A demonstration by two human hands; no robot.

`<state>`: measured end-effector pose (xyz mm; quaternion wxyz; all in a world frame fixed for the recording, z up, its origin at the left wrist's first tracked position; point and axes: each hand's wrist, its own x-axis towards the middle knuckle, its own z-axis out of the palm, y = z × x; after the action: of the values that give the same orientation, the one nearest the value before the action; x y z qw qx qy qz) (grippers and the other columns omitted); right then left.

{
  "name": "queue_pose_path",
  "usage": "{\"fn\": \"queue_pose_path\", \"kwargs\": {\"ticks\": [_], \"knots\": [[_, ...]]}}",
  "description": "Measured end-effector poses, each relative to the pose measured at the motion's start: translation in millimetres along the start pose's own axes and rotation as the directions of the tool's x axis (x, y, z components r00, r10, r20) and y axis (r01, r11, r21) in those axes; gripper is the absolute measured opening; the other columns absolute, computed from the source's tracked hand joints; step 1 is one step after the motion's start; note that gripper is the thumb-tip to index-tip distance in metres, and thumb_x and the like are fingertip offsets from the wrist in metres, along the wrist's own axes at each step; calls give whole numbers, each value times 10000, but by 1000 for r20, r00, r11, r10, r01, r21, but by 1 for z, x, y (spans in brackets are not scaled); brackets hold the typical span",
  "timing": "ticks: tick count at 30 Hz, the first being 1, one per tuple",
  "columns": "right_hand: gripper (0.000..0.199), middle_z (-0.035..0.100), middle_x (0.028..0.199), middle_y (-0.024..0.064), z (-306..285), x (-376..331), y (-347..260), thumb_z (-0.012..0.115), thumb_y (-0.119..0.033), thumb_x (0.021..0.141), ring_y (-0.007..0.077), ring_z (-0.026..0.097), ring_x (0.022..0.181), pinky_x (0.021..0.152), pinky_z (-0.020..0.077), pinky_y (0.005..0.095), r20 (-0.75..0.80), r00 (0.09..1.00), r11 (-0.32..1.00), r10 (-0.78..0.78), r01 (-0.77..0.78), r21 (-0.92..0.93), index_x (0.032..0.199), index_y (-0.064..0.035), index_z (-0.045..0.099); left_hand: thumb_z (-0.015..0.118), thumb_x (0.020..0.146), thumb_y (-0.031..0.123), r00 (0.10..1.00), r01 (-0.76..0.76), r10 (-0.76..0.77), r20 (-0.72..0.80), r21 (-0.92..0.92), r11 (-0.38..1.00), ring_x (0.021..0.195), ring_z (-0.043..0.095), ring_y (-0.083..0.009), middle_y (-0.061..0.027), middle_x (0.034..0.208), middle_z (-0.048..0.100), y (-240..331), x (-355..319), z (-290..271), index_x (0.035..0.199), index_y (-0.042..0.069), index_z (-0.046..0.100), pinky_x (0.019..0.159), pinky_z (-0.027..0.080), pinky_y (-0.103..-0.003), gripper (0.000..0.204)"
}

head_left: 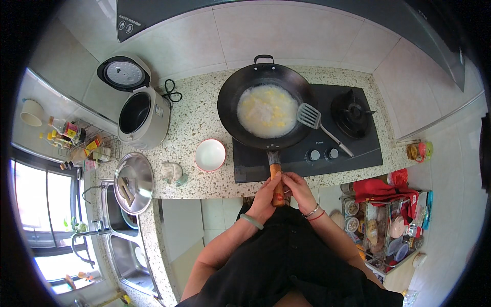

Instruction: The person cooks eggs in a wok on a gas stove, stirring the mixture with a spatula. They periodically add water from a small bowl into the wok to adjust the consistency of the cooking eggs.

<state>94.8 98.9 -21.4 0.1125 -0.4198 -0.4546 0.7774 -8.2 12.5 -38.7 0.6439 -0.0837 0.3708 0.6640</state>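
Both hands are closed around the wooden handle [276, 184] of the wok [266, 105]: the left hand [265, 196] is wrapped around it from the left, and the right hand [297, 188] is curled over it from the right, fingers pressed together on the grip. The wok is seated on the left burner of the black hob [307, 130], with pale, yellow-flecked egg [267, 111] spread across its bottom. A slotted spatula [313, 118] is leant on the wok's right rim, its handle reaching out over the hob's knobs. For the wok to be handled well, the grip should be kept even between the two hands and the pan held level or tilted only slowly, since the egg looks runny and could be slopped toward the rim; the spatula could be tipped off by any sharp turn. Little room is left at the front, where the handle overhangs the counter edge [220, 192] close to the body. To the left, a white bowl [210, 154] stands just beside the hob, and an open rice cooker [139, 110] is set farther back. The right burner [352, 110] is uncovered, so more open room is offered on that side, while the tiled wall lies close behind the wok.
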Motion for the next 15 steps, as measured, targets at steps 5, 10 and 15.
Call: {"fn": "queue_pose_path", "kwargs": {"ticks": [5,10,15], "knots": [[317,623,934,35,2,-2,-3,548,-295,954,106,608,790,665,505,243,-3,1000,1000,-1,1,-14,1143,-42,568,531,972,299,999,-17,18,31,-23,1000,873,607,-164,-45,995,613,-5,5,-6,1116,73,532,744,521,-324,268],[329,622,942,43,-1,1,2,547,-292,956,117,613,788,648,515,261,4,1000,1000,0,0,-11,1168,-41,552,534,971,298,1000,-10,10,4,-4,1000,867,605,-161,-42,988,612,-2,3,-3,1114,76,534,740,521,-326,264],[333,621,948,49,-2,1,2,546,-286,957,122,617,782,645,520,270,9,1000,1000,-3,3,-2,1179,-39,544,616,925,314,999,-11,9,-43,-33,999,739,548,-96,16,870,588,0,-1,7,1060,107,574,609,437,-246,250]]}}
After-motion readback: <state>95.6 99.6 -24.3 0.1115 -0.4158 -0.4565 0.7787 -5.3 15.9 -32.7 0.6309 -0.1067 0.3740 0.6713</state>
